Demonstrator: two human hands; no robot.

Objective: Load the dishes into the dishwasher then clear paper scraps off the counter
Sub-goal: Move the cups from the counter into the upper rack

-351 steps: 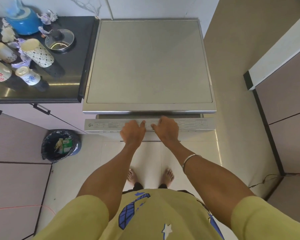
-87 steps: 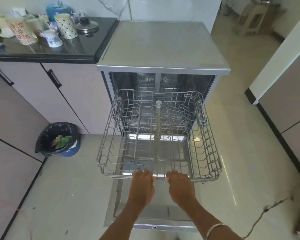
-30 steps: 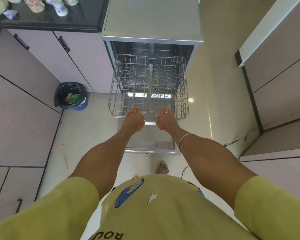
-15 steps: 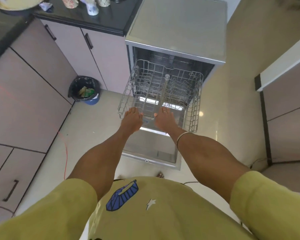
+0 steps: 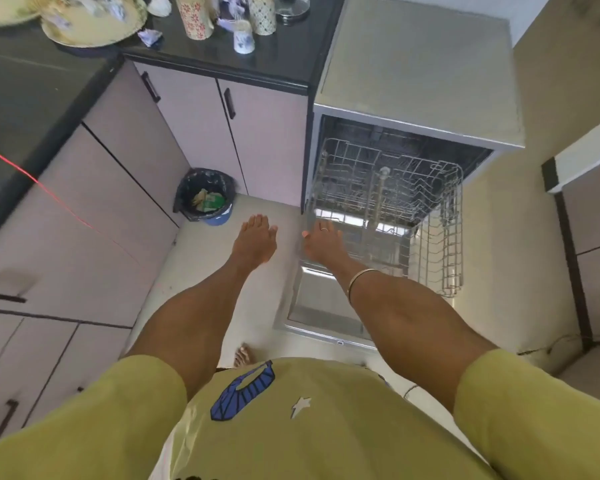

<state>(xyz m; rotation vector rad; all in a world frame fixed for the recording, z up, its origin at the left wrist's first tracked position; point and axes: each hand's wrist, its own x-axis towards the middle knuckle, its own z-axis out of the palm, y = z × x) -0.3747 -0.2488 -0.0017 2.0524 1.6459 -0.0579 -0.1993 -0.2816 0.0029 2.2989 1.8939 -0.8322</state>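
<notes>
Dishes are waiting at the counter's back edge; rack is sitting empty; left hand and right hand are hovering, fingers spread, holding nothing.

The dishwasher has a brushed, matt metal top; beside it the counter is glossy black stone. The rack pulled out of the dishwasher is thin coated wire. Left of the dishwasher, cabinet doors look smooth and matt, the floor glossy tile, the bin lined with shiny black plastic
</notes>
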